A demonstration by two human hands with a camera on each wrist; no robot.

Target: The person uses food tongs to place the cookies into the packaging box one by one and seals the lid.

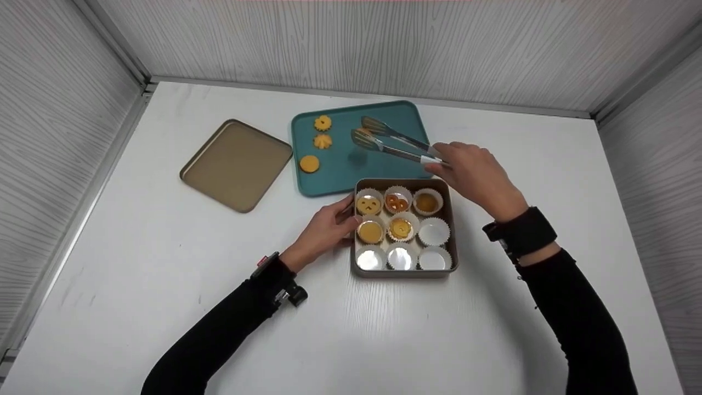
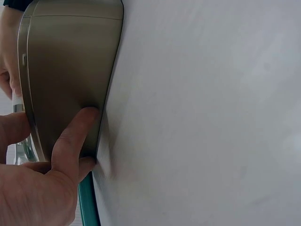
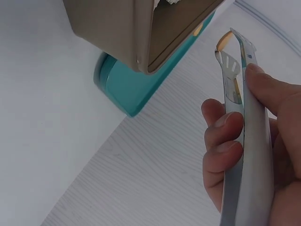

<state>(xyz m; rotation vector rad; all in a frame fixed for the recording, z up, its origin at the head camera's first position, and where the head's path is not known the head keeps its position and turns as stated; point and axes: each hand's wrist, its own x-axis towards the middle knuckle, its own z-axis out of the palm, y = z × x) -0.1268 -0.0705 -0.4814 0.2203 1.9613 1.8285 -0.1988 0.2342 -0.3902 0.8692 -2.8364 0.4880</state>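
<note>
My right hand (image 1: pixel 477 173) grips a pair of metal tongs (image 1: pixel 403 155) above the teal tray. Between the tong tips is a golden cookie (image 3: pixel 225 41), mostly covered by them in the head view. My left hand (image 1: pixel 326 230) holds the left side of a square metal tin (image 1: pixel 406 274), thumb at the rim and fingers against the outer wall (image 2: pixel 70 61). Paper cups fill the tin in rows. Cookies sit in the back row and in the left and middle cups of the centre row, among them a face cookie (image 1: pixel 368 206); the front cups hold none.
Behind the tin lies the teal tray (image 1: pixel 340 184), with two flower-shaped cookies (image 1: pixel 322 133) and a round cookie (image 1: pixel 309 163) along its left side. A tan, square lid-like tray (image 1: pixel 236 167) lies to its left. Grey wood-grain panels (image 1: pixel 351 49) enclose the white table.
</note>
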